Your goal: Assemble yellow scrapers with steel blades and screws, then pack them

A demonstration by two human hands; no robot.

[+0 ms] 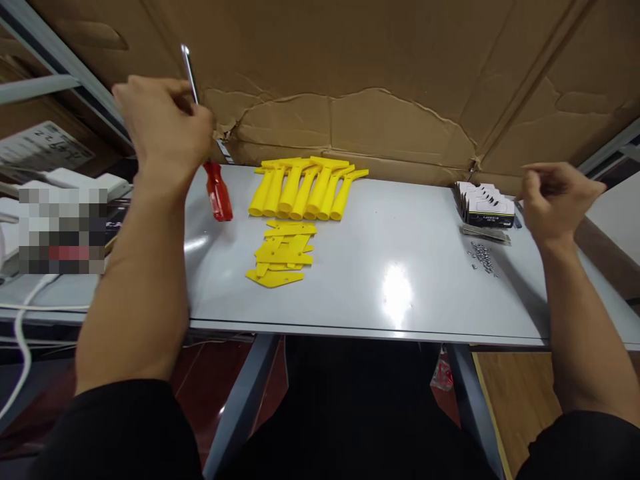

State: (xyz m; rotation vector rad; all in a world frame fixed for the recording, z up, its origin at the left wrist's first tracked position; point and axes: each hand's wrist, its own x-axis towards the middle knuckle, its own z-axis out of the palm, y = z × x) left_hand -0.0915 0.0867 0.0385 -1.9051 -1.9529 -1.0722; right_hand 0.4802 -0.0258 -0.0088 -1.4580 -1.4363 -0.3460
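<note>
My left hand (pixel 167 123) is closed around the shaft of a screwdriver (pixel 219 193), raised above the left part of the table. The screwdriver's red handle hangs down and its metal tip points up. My right hand (pixel 557 200) is up over the right end, fingers curled in; what they hold, if anything, is hidden. Beside it stand several small black-and-white boxes (pixel 485 205), with thin metal strips (pixel 485 234) in front. A scatter of small screws (pixel 483 257) lies nearer me. Yellow T-shaped plastic handles (pixel 300 190) lie in a row at mid-left, with flat yellow plates (pixel 285 255) piled before them.
A white glossy table (pixel 350 280) spans the view, backed by a tall cardboard sheet (pixel 350 67). White objects, partly blurred out, and a white cable (pixel 23 333) occupy the left end. Metal frame bars (pixel 95 83) rise at the left.
</note>
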